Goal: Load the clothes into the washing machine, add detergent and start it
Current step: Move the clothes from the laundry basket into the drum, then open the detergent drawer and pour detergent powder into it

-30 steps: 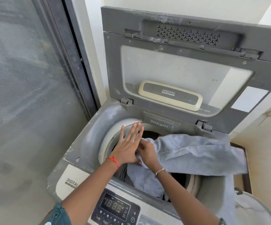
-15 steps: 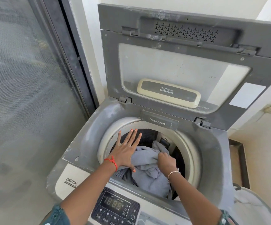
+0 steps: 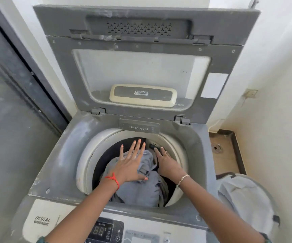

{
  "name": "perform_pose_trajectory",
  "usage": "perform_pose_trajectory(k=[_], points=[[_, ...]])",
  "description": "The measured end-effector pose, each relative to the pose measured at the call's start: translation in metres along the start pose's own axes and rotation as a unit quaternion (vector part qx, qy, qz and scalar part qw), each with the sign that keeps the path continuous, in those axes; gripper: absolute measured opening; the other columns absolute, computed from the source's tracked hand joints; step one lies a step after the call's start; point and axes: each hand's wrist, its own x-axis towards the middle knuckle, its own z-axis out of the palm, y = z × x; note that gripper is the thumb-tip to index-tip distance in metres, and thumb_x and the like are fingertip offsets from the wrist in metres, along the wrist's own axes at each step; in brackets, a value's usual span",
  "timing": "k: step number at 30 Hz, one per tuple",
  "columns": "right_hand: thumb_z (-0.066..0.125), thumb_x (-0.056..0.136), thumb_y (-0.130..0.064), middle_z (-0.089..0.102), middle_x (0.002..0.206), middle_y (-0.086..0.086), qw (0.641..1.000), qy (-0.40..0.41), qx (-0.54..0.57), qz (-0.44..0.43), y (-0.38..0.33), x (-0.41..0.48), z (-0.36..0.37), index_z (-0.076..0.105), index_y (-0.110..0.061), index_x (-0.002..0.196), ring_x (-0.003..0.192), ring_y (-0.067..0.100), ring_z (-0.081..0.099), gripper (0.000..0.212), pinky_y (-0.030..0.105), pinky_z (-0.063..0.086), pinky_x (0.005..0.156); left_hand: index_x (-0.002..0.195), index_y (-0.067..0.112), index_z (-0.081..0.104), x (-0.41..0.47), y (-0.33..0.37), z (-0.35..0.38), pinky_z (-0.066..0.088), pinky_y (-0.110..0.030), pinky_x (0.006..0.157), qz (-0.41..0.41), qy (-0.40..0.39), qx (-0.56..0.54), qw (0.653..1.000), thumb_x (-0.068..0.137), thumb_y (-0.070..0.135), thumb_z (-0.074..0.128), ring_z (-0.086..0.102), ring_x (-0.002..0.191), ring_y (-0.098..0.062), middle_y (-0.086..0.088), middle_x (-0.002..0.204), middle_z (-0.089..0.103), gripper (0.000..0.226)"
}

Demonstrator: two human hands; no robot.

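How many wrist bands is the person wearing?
2: a red thread on the left wrist, a beaded bracelet on the right wrist. Sleeves may hide more.

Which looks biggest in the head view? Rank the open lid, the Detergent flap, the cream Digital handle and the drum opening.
1. Open lid
2. Drum opening
3. Cream Digital handle
4. Detergent flap

The handle and flap look fairly close in size; the wide-angle lens makes their order unsure.
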Motion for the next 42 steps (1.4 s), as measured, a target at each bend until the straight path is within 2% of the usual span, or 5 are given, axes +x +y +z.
perform_pose_trajectory(k=[11,24,28,33,42], points=[[0.053,0.092,-0.019,0.011,0.157,0.002,0.945,0.231,0.201,0.112,0.167,-0.154,-0.058,0.013,-0.018,0.149,0.145,0.018,0.011,0.069,0.028,0.018,0.113,0.13,0.026,-0.044,0.056,0.188,-0.079,-0.023,-0.044,0.108,0.207,0.084,-0.081,0.971,0.081,0.056,0.055,-0.039,0.134,-0.012,0.007,0.143,-0.046,0.114],[0.054,0.089,-0.014,0.054,0.126,0.015,0.818,0.134,0.378,0.412,0.452,-0.204,0.095,0.044,-0.005,0.132,0.115,0.029,0.051,0.045,0.037,0.046,0.09,0.145,0.015,-0.022,0.236,0.435,0.029,-0.01,-0.055,0.111,0.277,-0.149,-0.014,0.949,0.086,0.041,0.058,-0.021,0.143,-0.022,-0.004,0.155,-0.024,0.103],[0.056,0.086,-0.012,0.063,0.105,0.015,0.821,0.093,0.383,0.413,0.479,-0.192,0.137,0.049,-0.004,0.125,0.093,0.027,0.06,0.041,0.038,0.052,0.078,0.146,0.015,-0.021,0.25,0.443,0.082,-0.007,-0.055,0.114,0.245,-0.203,0.022,0.948,0.087,0.042,0.055,-0.02,0.143,-0.022,-0.005,0.155,-0.023,0.1],[0.049,0.093,-0.018,0.052,0.127,0.011,0.873,0.0,0.324,0.365,0.463,-0.176,0.149,0.037,-0.008,0.135,0.115,0.024,0.052,0.046,0.031,0.045,0.087,0.136,0.019,-0.033,0.233,0.425,0.106,-0.006,-0.056,0.112,0.202,-0.228,0.033,0.952,0.086,0.044,0.054,-0.021,0.143,-0.025,-0.008,0.154,-0.026,0.103],[0.044,0.096,-0.034,0.056,0.126,0.01,0.919,0.08,0.273,0.272,0.406,-0.149,0.051,0.014,-0.015,0.147,0.114,0.026,0.055,0.063,0.035,0.046,0.088,0.15,0.02,-0.006,0.196,0.411,-0.008,0.011,-0.045,0.116,0.169,-0.121,-0.175,0.963,0.092,0.023,0.049,0.007,0.146,-0.02,-0.003,0.159,0.005,0.08]])
